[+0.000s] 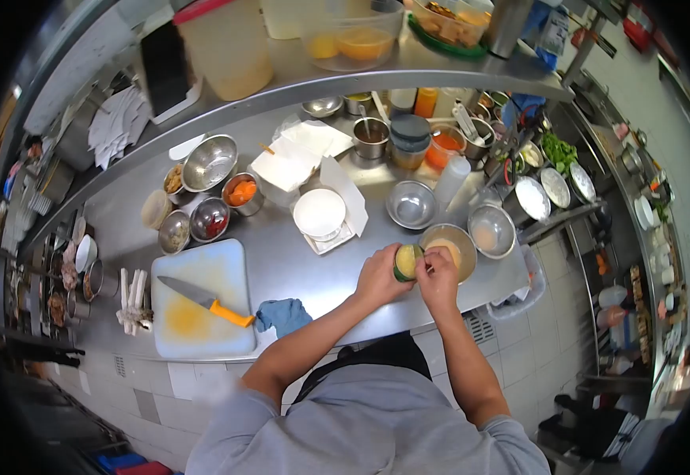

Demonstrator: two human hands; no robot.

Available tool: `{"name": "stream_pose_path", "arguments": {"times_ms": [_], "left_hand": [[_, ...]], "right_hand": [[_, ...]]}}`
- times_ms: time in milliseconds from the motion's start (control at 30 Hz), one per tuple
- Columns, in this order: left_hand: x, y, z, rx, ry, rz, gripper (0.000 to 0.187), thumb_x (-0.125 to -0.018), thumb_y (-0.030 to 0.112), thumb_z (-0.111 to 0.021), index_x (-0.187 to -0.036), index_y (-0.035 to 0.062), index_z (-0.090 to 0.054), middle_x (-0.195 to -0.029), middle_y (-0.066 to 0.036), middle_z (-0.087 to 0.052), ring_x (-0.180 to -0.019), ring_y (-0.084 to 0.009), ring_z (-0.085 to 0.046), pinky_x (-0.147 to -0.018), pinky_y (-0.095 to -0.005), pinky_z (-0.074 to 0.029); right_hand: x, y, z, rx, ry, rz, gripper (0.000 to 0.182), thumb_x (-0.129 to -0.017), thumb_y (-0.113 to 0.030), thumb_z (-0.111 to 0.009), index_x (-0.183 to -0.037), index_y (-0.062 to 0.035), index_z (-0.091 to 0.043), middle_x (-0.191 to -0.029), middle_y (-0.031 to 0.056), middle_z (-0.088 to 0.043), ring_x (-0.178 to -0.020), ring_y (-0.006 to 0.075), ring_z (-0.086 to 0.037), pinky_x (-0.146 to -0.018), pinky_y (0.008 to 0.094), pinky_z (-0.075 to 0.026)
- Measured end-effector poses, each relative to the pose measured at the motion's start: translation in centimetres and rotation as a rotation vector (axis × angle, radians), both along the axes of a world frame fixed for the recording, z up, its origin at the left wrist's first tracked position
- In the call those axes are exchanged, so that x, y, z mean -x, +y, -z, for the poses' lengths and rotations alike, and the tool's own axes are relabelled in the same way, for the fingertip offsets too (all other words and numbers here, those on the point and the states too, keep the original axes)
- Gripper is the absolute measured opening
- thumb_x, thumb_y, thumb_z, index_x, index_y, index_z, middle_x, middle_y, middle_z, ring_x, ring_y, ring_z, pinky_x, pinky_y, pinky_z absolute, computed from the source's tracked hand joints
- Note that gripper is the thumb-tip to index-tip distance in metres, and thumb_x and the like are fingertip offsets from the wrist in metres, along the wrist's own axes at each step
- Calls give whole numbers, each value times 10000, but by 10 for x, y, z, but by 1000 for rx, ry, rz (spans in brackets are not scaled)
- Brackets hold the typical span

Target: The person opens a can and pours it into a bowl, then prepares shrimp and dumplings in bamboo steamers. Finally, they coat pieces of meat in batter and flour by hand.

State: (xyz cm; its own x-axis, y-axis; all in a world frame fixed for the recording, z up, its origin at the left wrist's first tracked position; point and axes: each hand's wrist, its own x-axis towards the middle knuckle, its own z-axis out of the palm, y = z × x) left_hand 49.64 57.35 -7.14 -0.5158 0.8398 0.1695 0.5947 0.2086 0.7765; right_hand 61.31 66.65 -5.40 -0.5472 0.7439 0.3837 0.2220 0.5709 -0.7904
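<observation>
My left hand point(383, 277) is wrapped around a half avocado point(406, 262), its dark green skin outside and its pale yellow cut face turned up. My right hand point(438, 277) is closed beside the fruit, fingertips pinched at its right edge. Whatever those fingers hold, if anything, is hidden. Just beyond both hands stands a metal bowl point(466, 252) with something pale orange inside, partly covered by my right hand. Two more metal bowls are close by: one bowl point(411, 204) behind and another bowl point(491, 231) to the right, with a little pale stuff in it.
A knife point(202, 299) with a yellow handle lies on the white cutting board point(234, 336) at left, beside a blue cloth point(283, 317). A white bowl point(320, 214) sits in an opened carton. Above the counter's back runs a metal shelf point(282, 89) with containers.
</observation>
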Motion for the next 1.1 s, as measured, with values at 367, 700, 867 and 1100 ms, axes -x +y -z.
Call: {"name": "stream_pose_path", "arguments": {"times_ms": [367, 700, 867, 1100], "left_hand": [[3, 67, -9, -50, 40, 63, 849, -581, 295, -874, -1278, 6, -483, -1094, -225, -635, -1032, -405, -598, -900, -467, -473], [20, 114, -5, -92, -91, 58, 878, -618, 281, -899, -1315, 6, -440, -1168, -212, -628, -1112, -362, -615, -942, -415, -488], [20, 149, -20, -133, -228, 194, 920, -630, 294, -913, -1346, 6, -411, -1202, -190, -614, -1140, -310, -610, -965, -389, -480], [99, 154, -31, -134, -261, -22, 950, -635, 333, -916, -1360, -25, -417, -1282, -190, -578, -1195, -279, -568, -1031, -383, -446]], "right_hand": [[-2, 67, -14, 83, 193, 141, 76, -828, -4, -664, -785, 40, -621, -914, 148, -653, -697, 214, -624, -620, 311, -509], [-12, 139, -25, 728, 424, 49, 107, -925, -106, -670, -855, -26, -656, -913, 19, -648, -646, 64, -559, -551, 222, -464], [-21, 163, -16, 1093, 787, 74, 116, -960, -199, -640, -998, -91, -623, -895, -5, -644, -629, 69, -567, -537, 209, -446], [-182, 253, 56, 760, 1087, 461, 97, -959, -138, -596, -1010, -57, -582, -884, 46, -659, -723, 136, -633, -643, 266, -532]]}}
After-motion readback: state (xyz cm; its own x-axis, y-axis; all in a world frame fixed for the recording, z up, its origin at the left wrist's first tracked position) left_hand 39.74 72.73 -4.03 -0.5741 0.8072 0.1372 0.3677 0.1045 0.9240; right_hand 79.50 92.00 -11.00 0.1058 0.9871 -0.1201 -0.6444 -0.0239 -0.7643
